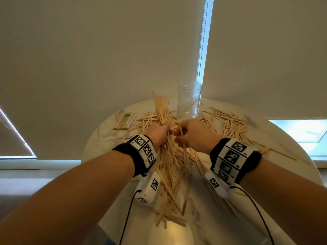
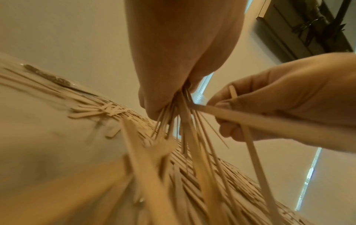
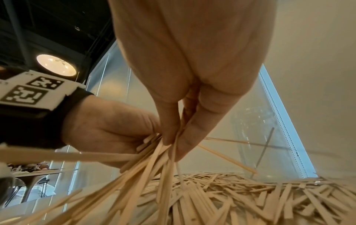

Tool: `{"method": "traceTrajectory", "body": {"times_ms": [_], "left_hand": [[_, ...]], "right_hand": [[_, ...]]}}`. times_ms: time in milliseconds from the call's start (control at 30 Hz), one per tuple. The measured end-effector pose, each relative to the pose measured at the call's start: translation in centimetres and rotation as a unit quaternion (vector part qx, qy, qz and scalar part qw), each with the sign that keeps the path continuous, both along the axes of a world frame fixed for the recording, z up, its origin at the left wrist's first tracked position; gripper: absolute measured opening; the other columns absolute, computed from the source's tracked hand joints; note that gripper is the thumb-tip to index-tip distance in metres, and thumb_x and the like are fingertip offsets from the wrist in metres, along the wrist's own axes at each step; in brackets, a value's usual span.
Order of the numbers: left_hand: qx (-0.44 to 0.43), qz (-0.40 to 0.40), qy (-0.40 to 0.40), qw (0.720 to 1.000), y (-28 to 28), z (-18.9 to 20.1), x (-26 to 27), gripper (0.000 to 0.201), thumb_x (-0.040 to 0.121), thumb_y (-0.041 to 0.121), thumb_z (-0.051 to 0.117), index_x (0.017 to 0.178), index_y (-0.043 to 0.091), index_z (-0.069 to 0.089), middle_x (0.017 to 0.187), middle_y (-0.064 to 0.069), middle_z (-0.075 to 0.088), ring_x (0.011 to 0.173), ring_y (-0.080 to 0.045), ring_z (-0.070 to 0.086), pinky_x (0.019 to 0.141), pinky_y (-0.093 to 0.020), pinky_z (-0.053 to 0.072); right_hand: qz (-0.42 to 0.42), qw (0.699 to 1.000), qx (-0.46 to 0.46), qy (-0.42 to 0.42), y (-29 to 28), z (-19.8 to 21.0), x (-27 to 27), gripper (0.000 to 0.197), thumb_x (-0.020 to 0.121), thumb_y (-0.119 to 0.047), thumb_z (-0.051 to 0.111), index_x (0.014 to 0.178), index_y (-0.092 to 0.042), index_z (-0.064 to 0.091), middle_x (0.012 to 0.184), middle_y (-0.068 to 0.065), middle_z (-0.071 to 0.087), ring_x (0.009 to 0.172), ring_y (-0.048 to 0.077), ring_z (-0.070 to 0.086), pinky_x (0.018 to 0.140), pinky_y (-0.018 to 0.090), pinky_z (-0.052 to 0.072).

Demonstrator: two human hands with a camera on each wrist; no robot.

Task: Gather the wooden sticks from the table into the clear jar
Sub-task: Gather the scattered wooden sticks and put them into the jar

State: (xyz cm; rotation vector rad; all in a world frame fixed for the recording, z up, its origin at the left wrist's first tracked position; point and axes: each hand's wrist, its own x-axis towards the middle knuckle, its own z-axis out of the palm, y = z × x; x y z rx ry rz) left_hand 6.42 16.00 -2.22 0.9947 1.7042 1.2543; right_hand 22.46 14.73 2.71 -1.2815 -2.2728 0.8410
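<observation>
**Head view: both hands bunching sticks before the jar**

The left hand [image 1: 159,133] clutches a bundle of wooden sticks [image 1: 169,165], likely to align them. The right hand [image 1: 192,135] pinches a few more, feeding them in. Beyond stands the clear jar [image 1: 189,100], nearly empty, upright on the table [image 1: 265,156].

Left hand [image 1: 160,134] fingertips buried in the sticks [image 1: 169,161], can't see them. Jar [image 1: 189,100] base hidden behind both hands. Packet [image 1: 124,121] print too small to read. Left-wrist view: near sticks just a blur; right arm cut off by frame edge.
</observation>
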Motion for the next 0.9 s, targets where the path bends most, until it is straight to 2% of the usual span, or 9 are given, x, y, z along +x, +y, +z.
{"method": "traceTrajectory", "body": {"times_ms": [100, 200, 267, 367, 533, 633, 767, 833, 900], "left_hand": [[0.015, 0.003, -0.006, 1.0, -0.4, 0.8, 0.2, 0.039, 0.086, 0.048, 0.058, 0.084, 0.011, 0.07, 0.079, -0.009, 0.072, 0.084, -0.036, 0.07, 0.088, -0.055, 0.056], [0.037, -0.019, -0.018, 0.999, -0.9, 1.6, 1.1, 0.031, 0.095, 0.038, 0.059, 0.103, 0.009, 0.065, 0.068, 0.0, 0.064, 0.073, -0.024, 0.061, 0.089, -0.05, 0.054], [0.038, -0.056, -0.036, 0.997, -1.5, 2.3, 2.0, 0.026, 0.099, 0.033, 0.056, 0.111, 0.01, 0.061, 0.067, 0.002, 0.058, 0.067, -0.019, 0.054, 0.075, -0.042, 0.053], [0.053, -0.114, -0.04, 0.991, -2.3, 2.7, 3.2, 0.024, 0.101, 0.033, 0.055, 0.116, 0.015, 0.06, 0.066, 0.004, 0.052, 0.059, -0.012, 0.047, 0.063, -0.032, 0.043], [0.102, -0.112, -0.041, 0.988, -2.4, 3.4, 4.4, 0.025, 0.1, 0.036, 0.054, 0.109, 0.013, 0.06, 0.068, 0.003, 0.053, 0.064, -0.014, 0.048, 0.072, -0.04, 0.045], [0.147, -0.083, -0.068, 0.983, -2.2, 3.8, 4.5, 0.015, 0.101, 0.032, 0.054, 0.103, 0.017, 0.055, 0.071, 0.0, 0.055, 0.069, -0.017, 0.056, 0.063, -0.036, 0.051], [0.189, -0.03, -0.064, 0.979, -1.9, 4.0, 4.0, 0.011, 0.102, 0.031, 0.052, 0.102, 0.021, 0.052, 0.074, 0.001, 0.058, 0.066, -0.016, 0.058, 0.068, -0.036, 0.052], [0.211, -0.015, -0.078, 0.974, -2.2, 4.2, 4.1, 0.008, 0.102, 0.03, 0.052, 0.1, 0.022, 0.053, 0.073, 0.0, 0.056, 0.061, -0.013, 0.054, 0.065, -0.036, 0.05], [0.227, -0.011, -0.102, 0.968, -2.4, 4.5, 4.2, 0.007, 0.103, 0.028, 0.051, 0.099, 0.022, 0.052, 0.071, 0.001, 0.052, 0.057, -0.01, 0.051, 0.06, -0.033, 0.049]], "right_hand": [[-0.018, 0.999, 0.032, 0.036, 0.2, 0.4, 1.4, 0.013, 0.093, -0.027, 0.068, 0.089, -0.016, 0.073, 0.077, -0.001, 0.074, 0.071, 0.012, 0.072, 0.075, 0.03, 0.06], [-0.054, 0.993, 0.047, 0.094, 0.7, 1.0, 2.8, 0.016, 0.093, -0.031, 0.067, 0.096, -0.018, 0.077, 0.08, -0.004, 0.074, 0.071, 0.012, 0.072, 0.071, 0.027, 0.06], [-0.07, 0.988, 0.11, 0.085, 1.6, 1.2, 3.2, 0.026, 0.092, -0.035, 0.069, 0.113, -0.021, 0.075, 0.101, -0.006, 0.072, 0.082, 0.009, 0.07, 0.081, 0.026, 0.057], [-0.032, 0.972, 0.226, -0.053, 2.3, 1.8, 3.0, 0.035, 0.095, -0.035, 0.064, 0.128, -0.025, 0.067, 0.137, -0.003, 0.057, 0.116, 0.014, 0.059, 0.098, 0.029, 0.044], [-0.061, 0.966, 0.211, -0.134, 2.8, 1.8, 2.7, 0.018, 0.096, -0.025, 0.061, 0.102, -0.019, 0.077, 0.079, -0.005, 0.067, 0.068, 0.009, 0.061, 0.06, 0.02, 0.044], [-0.107, 0.968, 0.198, -0.115, 2.8, 2.6, 3.5, 0.016, 0.093, -0.033, 0.064, 0.091, -0.025, 0.078, 0.075, -0.007, 0.069, 0.068, 0.012, 0.065, 0.067, 0.029, 0.055], [-0.113, 0.987, 0.114, 0.013, 2.8, 3.4, 5.0, 0.017, 0.094, -0.032, 0.067, 0.089, -0.021, 0.079, 0.075, -0.01, 0.073, 0.069, 0.001, 0.065, 0.065, 0.021, 0.051], [-0.097, 0.989, 0.07, 0.086, 2.2, 3.8, 5.1, 0.02, 0.093, -0.034, 0.068, 0.089, -0.018, 0.08, 0.077, -0.003, 0.075, 0.073, 0.013, 0.07, 0.077, 0.033, 0.059], [-0.085, 0.99, 0.062, 0.092, 1.6, 4.0, 4.8, 0.025, 0.091, -0.04, 0.069, 0.092, -0.017, 0.08, 0.078, 0.0, 0.074, 0.075, 0.017, 0.07, 0.072, 0.035, 0.058]]}}
